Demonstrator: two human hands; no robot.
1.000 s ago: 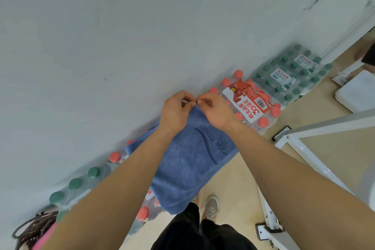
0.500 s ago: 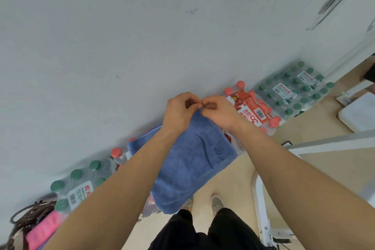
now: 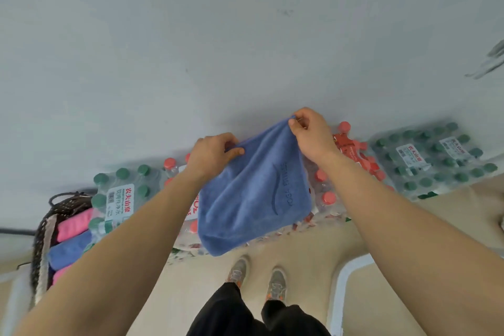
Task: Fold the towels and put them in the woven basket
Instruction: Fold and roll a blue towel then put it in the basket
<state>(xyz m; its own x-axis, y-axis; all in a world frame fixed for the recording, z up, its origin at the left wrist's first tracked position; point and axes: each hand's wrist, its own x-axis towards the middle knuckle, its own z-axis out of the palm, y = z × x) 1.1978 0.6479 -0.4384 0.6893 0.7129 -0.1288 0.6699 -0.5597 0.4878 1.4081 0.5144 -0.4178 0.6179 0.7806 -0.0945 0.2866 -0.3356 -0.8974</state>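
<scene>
— What has changed in your grip?
— Half a second ago your hands met at one spot on the top edge; now they are apart. Your left hand (image 3: 211,154) pinches the blue towel (image 3: 251,199) at its left top corner, thumb on the near face. Your right hand (image 3: 311,131) pinches the right corner, held higher.
— And how does the towel lie?
— It hangs in the air before the wall (image 3: 245,35), top edge slanting up from left to right, length dropping toward your shoes (image 3: 240,271); lettering runs down its right side.
— The basket?
— The woven basket (image 3: 41,229) sits far left beside the water-bottle packs (image 3: 120,194), with folded towels (image 3: 73,224) inside
</scene>
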